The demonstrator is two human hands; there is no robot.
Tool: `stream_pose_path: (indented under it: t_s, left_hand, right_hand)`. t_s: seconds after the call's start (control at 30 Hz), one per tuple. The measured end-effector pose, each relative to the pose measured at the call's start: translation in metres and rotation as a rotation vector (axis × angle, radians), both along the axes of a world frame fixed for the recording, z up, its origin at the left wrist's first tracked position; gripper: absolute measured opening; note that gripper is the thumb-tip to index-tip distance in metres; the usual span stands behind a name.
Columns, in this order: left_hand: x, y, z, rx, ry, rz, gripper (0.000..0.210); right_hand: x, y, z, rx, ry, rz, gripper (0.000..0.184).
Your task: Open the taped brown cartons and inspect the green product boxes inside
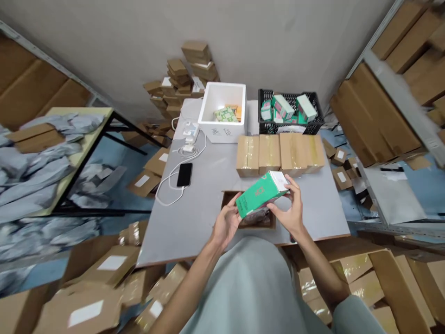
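Both hands hold a green product box (261, 194) tilted above the table, its white end up at the right. My left hand (226, 223) is closed on the lower left end. At the white end, my right hand (291, 208) grips with thumb and fingers. Below the green box lies an open cardboard carton (274, 221), mostly covered by the box; something wrapped in plastic shows inside it. Beyond stand several taped brown boxes (269, 155) in a row.
A white foam bin (222, 133) holds small packets. A black crate (290, 126) holds green-and-white boxes. A phone (184, 175) on a white cable lies at left. Cartons fill a shelf (392, 88) at right, and grey parcels cover a side table (78, 160).
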State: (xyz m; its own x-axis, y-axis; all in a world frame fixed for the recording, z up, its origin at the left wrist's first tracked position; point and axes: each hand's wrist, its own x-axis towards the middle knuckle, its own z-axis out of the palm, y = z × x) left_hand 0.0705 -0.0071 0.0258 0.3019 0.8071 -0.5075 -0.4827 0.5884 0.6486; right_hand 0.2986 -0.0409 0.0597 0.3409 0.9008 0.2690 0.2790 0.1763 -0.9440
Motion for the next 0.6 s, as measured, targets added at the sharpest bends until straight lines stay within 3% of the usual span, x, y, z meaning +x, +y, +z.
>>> stream_pose_path:
  t_s: [0.13,0.23,0.43,0.6]
  left_hand:
    - [0.008,-0.001,0.015,0.054,0.085,0.035,0.064]
    - [0.01,0.009,0.026,0.105,0.143,-0.003,0.06]
    - [0.005,0.043,0.041,0.223,0.275,-0.279,0.048]
    - [0.024,0.06,0.048,0.256,0.242,-0.493,0.05]
  right_hand:
    - [0.006,0.032,-0.007,-0.058,0.292,-0.151,0.064]
    - [0.014,0.054,-0.007,-0.026,0.369,-0.192,0.056]
    - [0.032,0.079,0.001,-0.021,0.486,-0.117,0.055]
    - [0.041,0.086,-0.004,-0.103,0.552,-0.026,0.062]
